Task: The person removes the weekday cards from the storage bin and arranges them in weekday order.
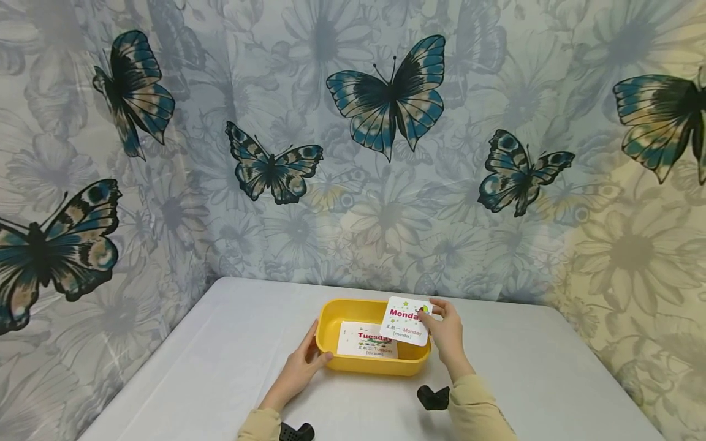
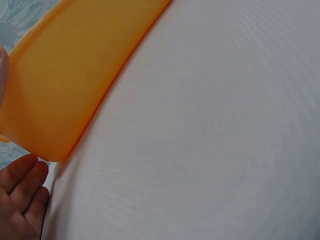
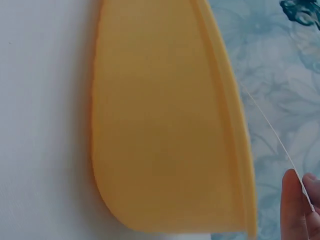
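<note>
A yellow plastic bin (image 1: 375, 366) sits on the white table. My left hand (image 1: 300, 370) holds its left end, thumb by the front corner and fingers along the side; in the left wrist view those fingers (image 2: 30, 182) lie against the bin's end. Between thumb and fingers, my right hand (image 1: 448, 335) pinches a white "Monday" flashcard (image 1: 402, 331) by its right edge, tilted over the bin's right part. The card (image 3: 272, 130) shows edge-on in the right wrist view. Inside the bin lies a "Tuesday" flashcard (image 1: 353, 346), its upper right corner overlapped by the Monday card.
The white tabletop (image 1: 220, 367) runs out on both sides of the bin. Behind it hangs a floral cloth backdrop (image 1: 386, 245) with butterflies. Black wrist-worn pieces (image 1: 432, 398) stick out beside both beige sleeves.
</note>
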`<act>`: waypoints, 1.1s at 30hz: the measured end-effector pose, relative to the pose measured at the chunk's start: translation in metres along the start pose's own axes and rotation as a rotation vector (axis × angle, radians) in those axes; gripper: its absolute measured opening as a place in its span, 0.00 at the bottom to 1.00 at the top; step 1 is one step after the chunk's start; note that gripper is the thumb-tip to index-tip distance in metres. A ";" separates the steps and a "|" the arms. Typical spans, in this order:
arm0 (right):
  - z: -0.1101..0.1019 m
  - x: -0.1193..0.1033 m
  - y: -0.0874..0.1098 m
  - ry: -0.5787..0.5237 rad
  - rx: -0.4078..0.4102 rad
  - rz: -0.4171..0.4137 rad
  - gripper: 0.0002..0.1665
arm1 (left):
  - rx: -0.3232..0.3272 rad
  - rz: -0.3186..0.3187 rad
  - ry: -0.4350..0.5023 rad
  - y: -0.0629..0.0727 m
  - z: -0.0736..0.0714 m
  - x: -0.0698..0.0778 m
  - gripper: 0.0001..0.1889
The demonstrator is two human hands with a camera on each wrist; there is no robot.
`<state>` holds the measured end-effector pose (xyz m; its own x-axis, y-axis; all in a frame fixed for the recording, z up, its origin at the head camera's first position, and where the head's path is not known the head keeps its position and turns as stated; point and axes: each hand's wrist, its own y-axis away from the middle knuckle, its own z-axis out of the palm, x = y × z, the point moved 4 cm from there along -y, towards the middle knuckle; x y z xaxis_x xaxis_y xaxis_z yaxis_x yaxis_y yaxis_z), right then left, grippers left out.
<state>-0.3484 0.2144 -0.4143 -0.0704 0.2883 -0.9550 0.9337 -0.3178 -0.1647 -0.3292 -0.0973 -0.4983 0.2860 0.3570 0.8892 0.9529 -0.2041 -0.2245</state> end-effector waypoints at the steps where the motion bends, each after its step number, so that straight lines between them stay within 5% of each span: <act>1: -0.004 0.002 -0.002 -0.018 0.009 0.007 0.27 | -0.002 -0.002 -0.001 0.000 0.000 -0.001 0.41; 9: -0.035 0.049 -0.029 -0.273 0.089 0.019 0.34 | -0.005 -0.009 0.006 0.000 0.000 -0.002 0.41; 14: -0.054 0.057 -0.030 -0.313 0.152 0.043 0.34 | -0.004 0.009 0.015 0.004 -0.001 0.012 0.42; 19: -0.068 0.047 -0.017 -0.243 0.198 0.118 0.32 | -0.004 0.031 0.031 0.010 -0.005 0.030 0.43; 27: -0.083 0.056 -0.009 -0.202 0.211 0.213 0.33 | 0.000 0.026 0.000 -0.001 0.000 0.002 0.41; 33: -0.083 0.069 -0.013 -0.114 0.168 0.216 0.30 | -0.002 0.019 0.015 -0.002 0.001 -0.002 0.41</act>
<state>-0.3357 0.3134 -0.4573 0.0763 0.0972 -0.9923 0.8611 -0.5082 0.0164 -0.3313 -0.0971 -0.5005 0.3027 0.3389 0.8908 0.9470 -0.2128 -0.2408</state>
